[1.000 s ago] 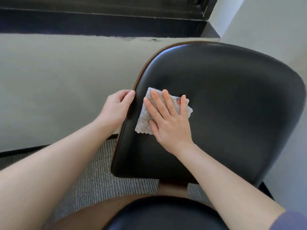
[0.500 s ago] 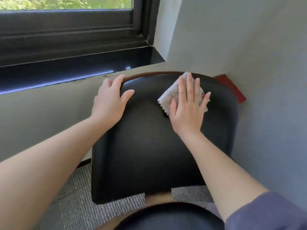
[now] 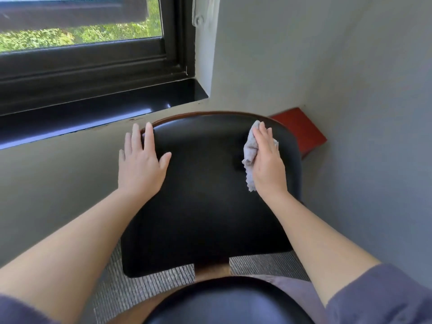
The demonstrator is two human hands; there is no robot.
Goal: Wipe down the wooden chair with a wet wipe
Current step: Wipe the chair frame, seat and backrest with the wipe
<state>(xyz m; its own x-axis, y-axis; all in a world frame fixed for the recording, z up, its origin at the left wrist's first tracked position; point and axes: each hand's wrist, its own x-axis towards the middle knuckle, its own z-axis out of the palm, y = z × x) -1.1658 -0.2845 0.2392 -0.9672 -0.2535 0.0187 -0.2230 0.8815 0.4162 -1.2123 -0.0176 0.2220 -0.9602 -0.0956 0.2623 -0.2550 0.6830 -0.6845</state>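
Now the right hand presses a bunched wet wipe, fingers flat, on the upper right of the chair backrest; the left hand, fingers spread, braces the opposite corner. Overlapping strokes under even pressure should also reach the wooden rim.

**Bare padding between my hands, tight corner to the right**

From my right hand, the black backrest lies bare at 9 o'clock, across to my left hand. At 3 o'clock the grey wall stands near the chair's edge. At 1 o'clock a red block fills the corner. At 12 o'clock the sill juts out above the rim.
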